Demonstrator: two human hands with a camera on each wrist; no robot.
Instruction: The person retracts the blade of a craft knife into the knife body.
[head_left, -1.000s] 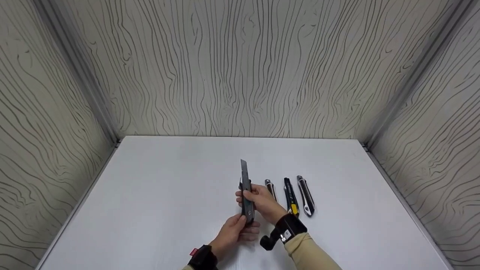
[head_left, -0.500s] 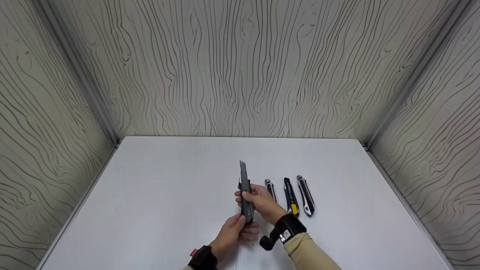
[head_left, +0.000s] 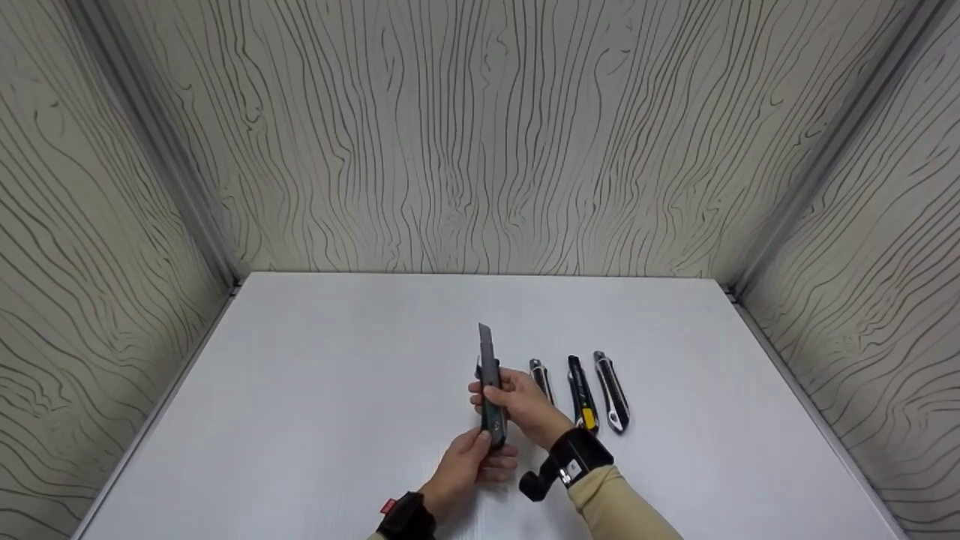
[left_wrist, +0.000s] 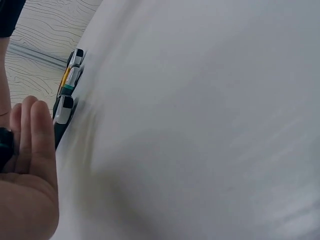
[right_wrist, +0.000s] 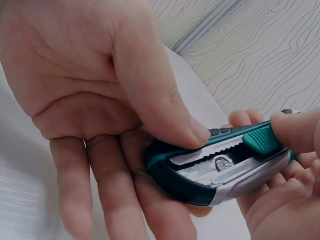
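Observation:
A utility knife (head_left: 490, 375) with a grey and green handle points away from me in the head view, its blade (head_left: 485, 334) out at the far end. My right hand (head_left: 529, 405) grips the handle's middle; in the right wrist view its thumb (right_wrist: 297, 131) lies on the ribbed green slider (right_wrist: 260, 144). The left hand (head_left: 461, 463) pinches the rounded near end between thumb and index finger, the other fingers extended. At the left wrist view's edge, the left hand (left_wrist: 30, 200) has just the knife's dark end (left_wrist: 5, 145) showing beside it.
To the right of my hands lie three more utility knives on the white table (head_left: 337, 375): one partly behind the right hand (head_left: 539, 375), a black and yellow one (head_left: 580, 390), and a black and silver one (head_left: 613, 394). Wood-patterned panels (head_left: 465, 135) stand around the table.
The blade tip has come slightly nearer, and less blade shows. The right thumb has shifted a little toward the handle's near end. The left hand has barely moved.

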